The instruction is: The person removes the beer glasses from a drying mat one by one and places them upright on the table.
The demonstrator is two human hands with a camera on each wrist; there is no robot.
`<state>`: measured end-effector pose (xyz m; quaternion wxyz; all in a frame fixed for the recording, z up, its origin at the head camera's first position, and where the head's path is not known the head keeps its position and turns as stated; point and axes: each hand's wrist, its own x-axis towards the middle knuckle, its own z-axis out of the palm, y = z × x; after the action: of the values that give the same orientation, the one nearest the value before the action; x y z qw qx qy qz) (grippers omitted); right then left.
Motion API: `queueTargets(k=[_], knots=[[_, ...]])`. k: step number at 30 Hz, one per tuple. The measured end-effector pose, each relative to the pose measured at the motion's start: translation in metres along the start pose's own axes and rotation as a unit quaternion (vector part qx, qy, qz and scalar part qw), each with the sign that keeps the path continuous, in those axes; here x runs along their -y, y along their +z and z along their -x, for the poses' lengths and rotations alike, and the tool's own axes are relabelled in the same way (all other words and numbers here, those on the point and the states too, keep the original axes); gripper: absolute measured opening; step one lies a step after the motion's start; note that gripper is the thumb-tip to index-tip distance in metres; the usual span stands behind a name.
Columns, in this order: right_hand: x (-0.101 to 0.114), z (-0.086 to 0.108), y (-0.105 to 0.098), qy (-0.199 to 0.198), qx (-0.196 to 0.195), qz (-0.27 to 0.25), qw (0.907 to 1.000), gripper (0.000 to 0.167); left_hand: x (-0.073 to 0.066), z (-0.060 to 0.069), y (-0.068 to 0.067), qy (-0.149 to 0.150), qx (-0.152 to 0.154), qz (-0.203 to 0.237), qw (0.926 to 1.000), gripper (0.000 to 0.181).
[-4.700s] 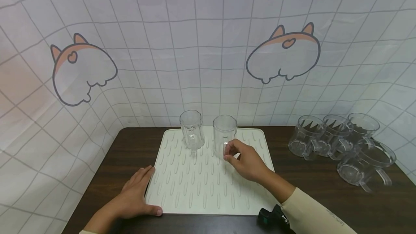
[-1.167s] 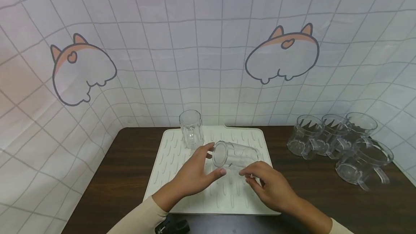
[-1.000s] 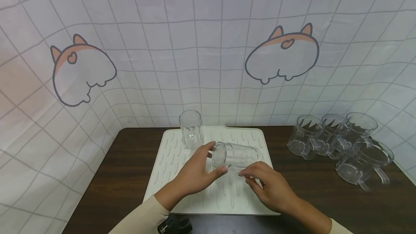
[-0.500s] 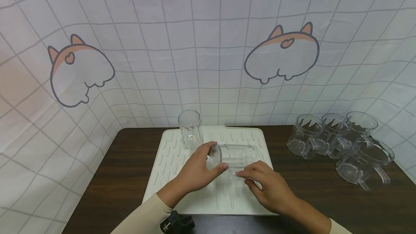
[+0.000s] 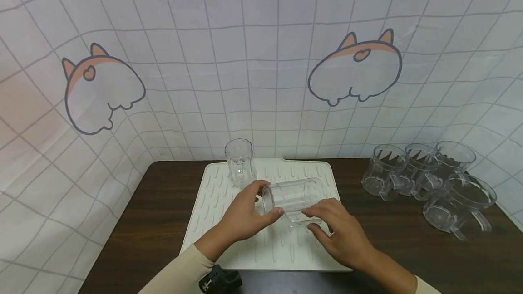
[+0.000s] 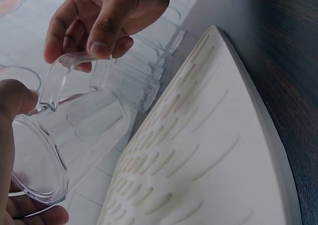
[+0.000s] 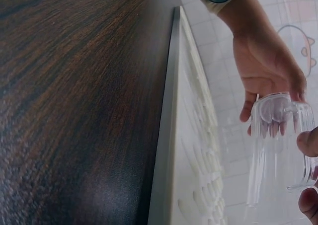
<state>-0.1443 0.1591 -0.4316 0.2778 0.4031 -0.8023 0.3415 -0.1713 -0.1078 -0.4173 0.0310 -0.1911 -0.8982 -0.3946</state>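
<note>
A clear glass mug [image 5: 295,194] is held on its side above the white ribbed mat [image 5: 269,251], its base toward the left. My left hand [image 5: 241,219] grips the base end, thumb in front and fingers round the far side. At the mug's handle [image 6: 69,73], which points toward me, my right hand [image 5: 343,237] has its thumb and fingers curled about the grip. In the right wrist view the left palm [image 7: 263,61] shows behind the mug's base. Another clear mug [image 5: 240,162] stands upright on the mat's back left part.
Several more clear mugs stand close together on the dark wooden table [image 5: 139,212] at the right, among them a front mug [image 5: 453,208] and a back left mug [image 5: 384,171]. A white gridded cloth [image 5: 261,80] hangs behind the table.
The mug stood upright on the mat; it has since been lifted and laid sideways between both hands. My left hand left the mat's edge for its base. Lately the mug turned, its handle swinging toward me.
</note>
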Motion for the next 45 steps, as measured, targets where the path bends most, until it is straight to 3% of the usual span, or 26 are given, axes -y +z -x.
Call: queueTargets(k=[2, 7, 15, 28, 38, 45], knots=[[0.000, 0.000, 0.000, 0.008, -0.007, 0.001, 0.9999, 0.030, 0.001, 0.001, 0.000, -0.002, 0.001, 0.001, 1.0000, 0.072], [0.001, 0.001, -0.001, 0.048, -0.018, 0.005, 0.9987, 0.047, 0.002, 0.002, -0.002, -0.001, 0.003, 0.014, 0.9999, 0.071], [0.001, 0.000, 0.000, 0.077, -0.077, 0.018, 0.9939, 0.061, 0.006, 0.005, -0.005, -0.005, 0.011, 0.048, 0.9988, 0.066], [0.009, 0.000, -0.005, 0.164, -0.068, 0.024, 0.9838, 0.069, 0.009, 0.008, -0.002, -0.012, 0.030, 0.067, 0.9972, 0.069], [0.010, 0.002, -0.001, 0.166, -0.067, -0.013, 0.9837, 0.051, 0.011, 0.007, 0.005, 0.035, 0.050, 0.074, 0.9954, 0.070], [0.009, 0.000, 0.002, 0.113, -0.069, -0.030, 0.9907, 0.044, 0.009, 0.005, 0.007, 0.034, 0.054, 0.059, 0.9962, 0.073]])
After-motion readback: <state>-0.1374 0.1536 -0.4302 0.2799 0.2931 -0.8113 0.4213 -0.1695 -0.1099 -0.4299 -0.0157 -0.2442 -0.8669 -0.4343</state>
